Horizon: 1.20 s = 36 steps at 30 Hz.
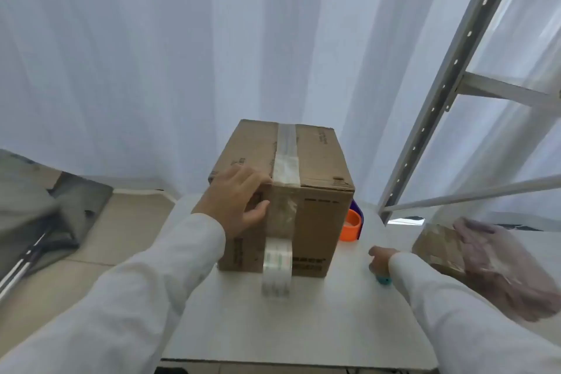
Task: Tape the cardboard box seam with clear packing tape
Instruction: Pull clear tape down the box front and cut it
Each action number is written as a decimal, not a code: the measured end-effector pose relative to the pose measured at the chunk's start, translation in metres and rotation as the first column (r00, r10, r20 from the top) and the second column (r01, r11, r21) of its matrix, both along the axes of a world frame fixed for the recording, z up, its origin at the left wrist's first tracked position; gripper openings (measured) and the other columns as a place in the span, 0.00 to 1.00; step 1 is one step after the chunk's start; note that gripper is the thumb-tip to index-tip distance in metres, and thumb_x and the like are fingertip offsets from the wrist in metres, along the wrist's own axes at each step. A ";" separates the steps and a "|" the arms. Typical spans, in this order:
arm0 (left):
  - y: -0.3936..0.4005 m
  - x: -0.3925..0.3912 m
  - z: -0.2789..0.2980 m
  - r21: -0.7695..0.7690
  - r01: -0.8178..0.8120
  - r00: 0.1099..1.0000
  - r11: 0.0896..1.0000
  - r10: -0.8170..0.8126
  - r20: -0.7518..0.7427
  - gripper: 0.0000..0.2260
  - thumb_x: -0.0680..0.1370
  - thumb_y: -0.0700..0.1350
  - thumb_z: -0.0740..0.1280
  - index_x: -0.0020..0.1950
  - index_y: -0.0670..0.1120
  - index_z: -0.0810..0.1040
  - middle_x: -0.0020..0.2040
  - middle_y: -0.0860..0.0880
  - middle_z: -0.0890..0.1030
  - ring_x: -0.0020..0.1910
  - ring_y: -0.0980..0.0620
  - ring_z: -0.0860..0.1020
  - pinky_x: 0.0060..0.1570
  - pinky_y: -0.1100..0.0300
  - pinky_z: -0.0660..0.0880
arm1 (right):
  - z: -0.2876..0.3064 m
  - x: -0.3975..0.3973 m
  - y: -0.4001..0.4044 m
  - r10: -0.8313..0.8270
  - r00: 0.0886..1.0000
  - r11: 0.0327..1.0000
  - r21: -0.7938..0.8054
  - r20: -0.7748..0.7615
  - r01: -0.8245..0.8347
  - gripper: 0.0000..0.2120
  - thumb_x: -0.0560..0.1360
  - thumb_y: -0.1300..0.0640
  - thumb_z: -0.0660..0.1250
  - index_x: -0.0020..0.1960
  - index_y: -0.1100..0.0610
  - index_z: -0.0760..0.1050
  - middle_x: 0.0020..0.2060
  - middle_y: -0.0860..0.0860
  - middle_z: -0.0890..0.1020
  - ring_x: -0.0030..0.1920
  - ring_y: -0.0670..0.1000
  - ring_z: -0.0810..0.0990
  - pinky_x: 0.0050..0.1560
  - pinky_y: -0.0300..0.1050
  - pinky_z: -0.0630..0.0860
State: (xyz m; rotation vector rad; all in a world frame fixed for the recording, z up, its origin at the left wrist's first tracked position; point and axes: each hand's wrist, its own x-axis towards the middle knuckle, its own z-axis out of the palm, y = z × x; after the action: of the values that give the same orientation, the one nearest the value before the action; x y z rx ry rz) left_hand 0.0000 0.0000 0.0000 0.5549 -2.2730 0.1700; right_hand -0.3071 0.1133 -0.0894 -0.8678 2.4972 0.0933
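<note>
A brown cardboard box (pixel 318 161) stands on a white table (pixel 303 322). A strip of clear packing tape (pixel 285 155) runs along its top seam and down the front face to the tape roll (pixel 277 267), which hangs at the box's lower front edge. My left hand (pixel 236 197) grips the top front edge left of the tape, fingers on top and thumb on the front face. My right hand (pixel 381 258) is curled low over the table to the right of the box, with a small teal object (pixel 384 279) at it; the grip is unclear.
An orange tape roll (pixel 352 228) and something purple sit just right of the box. A second box under a plastic bag (pixel 485 264) lies at the far right. A grey metal shelf frame (pixel 449 94) rises on the right. Tiled floor and grey items lie left.
</note>
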 end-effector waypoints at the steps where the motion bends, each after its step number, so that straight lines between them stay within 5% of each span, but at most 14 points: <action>1: 0.000 0.000 0.000 -0.007 0.022 0.999 1.000 -0.023 -0.025 0.11 0.69 0.49 0.63 0.46 0.45 0.79 0.44 0.49 0.82 0.47 0.54 0.69 0.49 0.63 0.68 | -0.005 0.000 -0.001 0.038 0.999 0.998 0.044 -0.029 -0.036 0.21 0.79 0.55 0.54 0.71 0.57 0.62 0.68 0.54 0.68 0.68 0.53 0.67 0.68 0.44 0.62; 6: 0.007 0.007 0.006 0.127 -0.074 0.996 0.989 0.080 -0.043 0.10 0.72 0.50 0.62 0.38 0.45 0.77 0.37 0.51 0.78 0.40 0.54 0.70 0.34 0.59 0.73 | -0.015 0.005 -0.003 0.247 0.955 0.958 0.187 -0.165 -0.216 0.18 0.77 0.54 0.59 0.65 0.58 0.68 0.64 0.56 0.72 0.63 0.54 0.72 0.64 0.44 0.68; 9: 0.017 0.004 0.009 0.454 -0.212 0.970 0.865 0.132 0.202 0.14 0.74 0.57 0.62 0.39 0.47 0.76 0.33 0.54 0.76 0.34 0.53 0.73 0.35 0.63 0.68 | -0.023 0.001 -0.003 0.204 0.951 0.978 0.078 -0.233 -0.191 0.19 0.76 0.56 0.59 0.66 0.58 0.64 0.64 0.56 0.71 0.63 0.55 0.72 0.62 0.45 0.70; 13: 0.026 -0.008 -0.011 0.806 -0.448 0.885 0.386 0.063 0.461 0.24 0.71 0.67 0.60 0.39 0.46 0.76 0.35 0.49 0.77 0.38 0.50 0.77 0.40 0.59 0.71 | -0.024 0.005 -0.002 0.236 0.949 0.967 0.144 -0.208 -0.209 0.19 0.74 0.52 0.63 0.63 0.58 0.70 0.59 0.54 0.77 0.57 0.53 0.76 0.58 0.42 0.72; 16: 0.027 -0.017 -0.027 0.945 -0.326 0.945 0.003 0.018 0.326 0.24 0.71 0.63 0.65 0.47 0.42 0.79 0.39 0.46 0.81 0.40 0.50 0.80 0.38 0.63 0.77 | -0.021 0.011 -0.001 0.242 0.968 0.947 0.235 -0.065 -0.221 0.23 0.69 0.53 0.71 0.61 0.58 0.72 0.58 0.54 0.78 0.53 0.52 0.78 0.58 0.43 0.75; 18: 0.026 -0.021 -0.029 0.964 -0.235 0.971 -0.121 0.024 0.240 0.20 0.72 0.59 0.66 0.49 0.42 0.78 0.37 0.49 0.80 0.35 0.53 0.79 0.31 0.66 0.76 | -0.018 0.013 0.000 0.181 0.983 0.961 0.206 0.040 -0.185 0.25 0.67 0.54 0.73 0.62 0.58 0.72 0.58 0.55 0.78 0.56 0.53 0.77 0.60 0.46 0.75; 20: 0.020 -0.024 -0.031 0.965 -0.218 0.975 -0.146 0.017 0.223 0.19 0.72 0.58 0.66 0.50 0.43 0.79 0.38 0.49 0.81 0.36 0.53 0.79 0.39 0.63 0.78 | -0.006 0.017 -0.002 0.153 0.987 0.984 0.089 0.047 -0.156 0.23 0.68 0.54 0.73 0.61 0.59 0.73 0.56 0.55 0.79 0.56 0.54 0.77 0.59 0.46 0.75; 23: 0.015 -0.025 -0.031 0.949 -0.259 0.965 -0.180 -0.019 0.260 0.16 0.72 0.57 0.68 0.47 0.45 0.80 0.39 0.49 0.82 0.39 0.52 0.80 0.55 0.57 0.77 | 0.027 0.014 -0.006 0.037 0.991 0.954 -0.300 0.127 0.003 0.17 0.72 0.54 0.69 0.58 0.60 0.73 0.50 0.56 0.79 0.50 0.54 0.78 0.51 0.46 0.77; 25: 0.017 -0.025 -0.030 0.943 -0.269 0.963 -0.195 -0.030 0.268 0.14 0.72 0.56 0.68 0.44 0.45 0.79 0.37 0.49 0.81 0.37 0.52 0.79 0.55 0.56 0.76 | 0.057 0.012 -0.006 -0.026 0.960 0.777 -0.599 0.277 0.194 0.16 0.75 0.57 0.65 0.60 0.61 0.70 0.53 0.59 0.79 0.49 0.55 0.78 0.49 0.48 0.77; 28: 0.022 -0.025 -0.030 0.943 -0.212 0.977 -0.256 -0.027 0.212 0.14 0.74 0.54 0.67 0.48 0.44 0.78 0.41 0.46 0.81 0.40 0.50 0.80 0.49 0.56 0.78 | 0.102 0.021 0.003 0.001 0.931 0.367 -0.867 0.364 0.338 0.13 0.78 0.60 0.59 0.62 0.60 0.66 0.53 0.59 0.79 0.46 0.54 0.79 0.48 0.48 0.78; 30: 0.027 -0.024 -0.030 0.938 -0.168 0.986 -0.302 -0.034 0.166 0.14 0.75 0.53 0.66 0.52 0.43 0.77 0.44 0.45 0.82 0.40 0.49 0.82 0.41 0.58 0.80 | 0.132 0.040 0.006 0.031 0.963 0.160 -0.953 0.267 0.259 0.11 0.79 0.59 0.57 0.61 0.57 0.67 0.48 0.55 0.78 0.44 0.52 0.80 0.46 0.42 0.78; 32: 0.030 -0.023 -0.029 0.933 -0.143 0.990 -0.331 -0.058 0.131 0.13 0.77 0.53 0.64 0.51 0.43 0.78 0.41 0.45 0.83 0.35 0.51 0.83 0.35 0.60 0.81 | 0.154 0.068 0.006 0.120 0.987 0.062 -0.993 0.108 0.101 0.09 0.79 0.58 0.56 0.59 0.54 0.69 0.42 0.51 0.77 0.41 0.49 0.79 0.44 0.40 0.78; 36: 0.033 -0.022 -0.025 0.934 -0.133 0.991 -0.331 -0.051 0.123 0.14 0.77 0.53 0.64 0.46 0.43 0.79 0.31 0.48 0.85 0.28 0.53 0.84 0.30 0.62 0.81 | 0.153 0.125 -0.006 0.308 0.879 0.152 -0.894 -0.363 -0.422 0.05 0.79 0.54 0.58 0.52 0.53 0.70 0.39 0.48 0.74 0.39 0.51 0.75 0.40 0.38 0.71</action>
State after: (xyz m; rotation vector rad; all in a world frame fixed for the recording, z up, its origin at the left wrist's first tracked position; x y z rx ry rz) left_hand -0.0220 0.0334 -0.0249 1.4820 -1.8387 -2.0943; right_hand -0.1821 0.1074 0.0632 -1.9850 2.1173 -1.4790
